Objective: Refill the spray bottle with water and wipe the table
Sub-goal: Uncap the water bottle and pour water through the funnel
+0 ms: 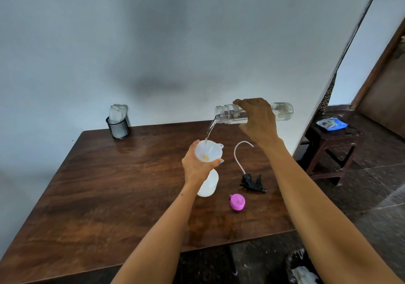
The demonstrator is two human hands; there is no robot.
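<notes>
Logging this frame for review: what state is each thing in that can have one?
Clear bottle: uncapped, tipped, pouring; right hand grips it.
Funnel: in spray bottle neck, taking water; left hand holds it.
Spray head: off, lying on table.
Pink cap: off, on table.

A plain room in a home, it seems: a dark wooden table [109, 185] against a bare white wall [153, 42], tiled floor [372, 185] at right, a small wooden stool [328, 143] and a wooden door [385, 91] at the right edge.
</notes>
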